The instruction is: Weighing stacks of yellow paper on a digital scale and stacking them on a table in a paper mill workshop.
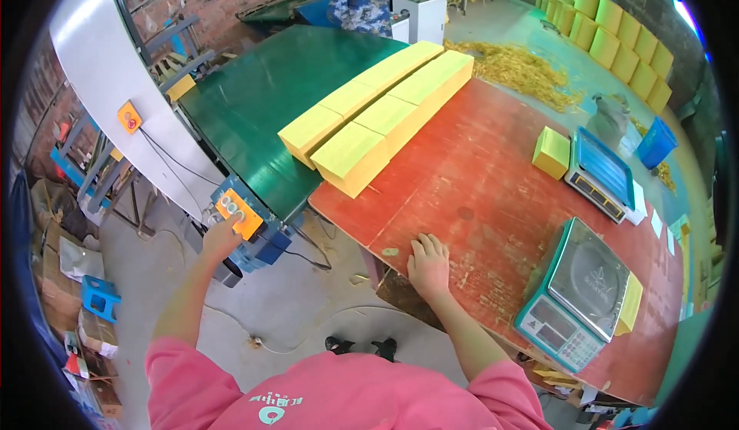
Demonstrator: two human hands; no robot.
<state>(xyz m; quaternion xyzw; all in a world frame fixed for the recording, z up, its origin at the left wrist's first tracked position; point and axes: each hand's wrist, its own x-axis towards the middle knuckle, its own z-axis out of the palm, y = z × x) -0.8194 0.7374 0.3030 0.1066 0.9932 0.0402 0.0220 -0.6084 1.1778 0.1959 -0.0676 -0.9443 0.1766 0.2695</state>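
My left hand (222, 237) is at an orange push-button control box (240, 214), with a finger stretched onto its face by the round buttons. Its other fingers are hard to make out. My right hand (429, 264) lies flat near the edge of a red worktable (477, 176), fingers spread and holding nothing. Ahead of both hands, two long rows of yellow paper blocks lie side by side where belt and table meet. The far row (362, 91) rests by the green conveyor belt (262, 99); the near row (396, 122) sits along the table's edge, a narrow gap between them.
On the table's right stand a teal weighing scale (573, 295), a blue-topped scale (603, 170) and a single yellow block (552, 153). Another orange button box (129, 117) is on a white panel. A person (360, 3) in camouflage is beyond the belt. Yellow scraps (523, 72) cover the floor.
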